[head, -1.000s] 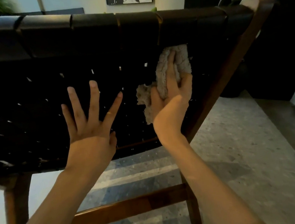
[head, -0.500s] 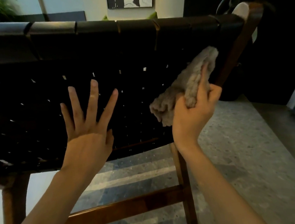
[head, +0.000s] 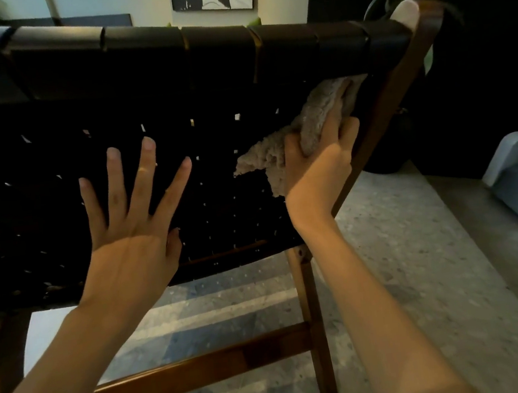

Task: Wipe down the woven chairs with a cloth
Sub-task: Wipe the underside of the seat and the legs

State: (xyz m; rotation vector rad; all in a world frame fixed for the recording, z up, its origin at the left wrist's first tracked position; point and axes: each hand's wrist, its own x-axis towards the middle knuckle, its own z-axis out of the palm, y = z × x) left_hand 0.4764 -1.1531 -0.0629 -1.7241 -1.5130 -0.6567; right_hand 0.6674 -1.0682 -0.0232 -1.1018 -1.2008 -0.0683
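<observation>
Your left hand, fingers spread, braces the woven chair back mid-frame; your right hand grips the cloth upper right. Wipe along each strap, pressing evenly.

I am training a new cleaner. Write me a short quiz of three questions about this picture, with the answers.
1. True or false: the left hand holds the cloth.
2. Where on the woven back of the chair is the cloth? A) lower left part B) upper right corner C) middle
3. Fill in: the fingers of the left hand are ____ (spread / curled).

Key:
1. False; the right hand has it in its grip.
2. B
3. spread
</observation>
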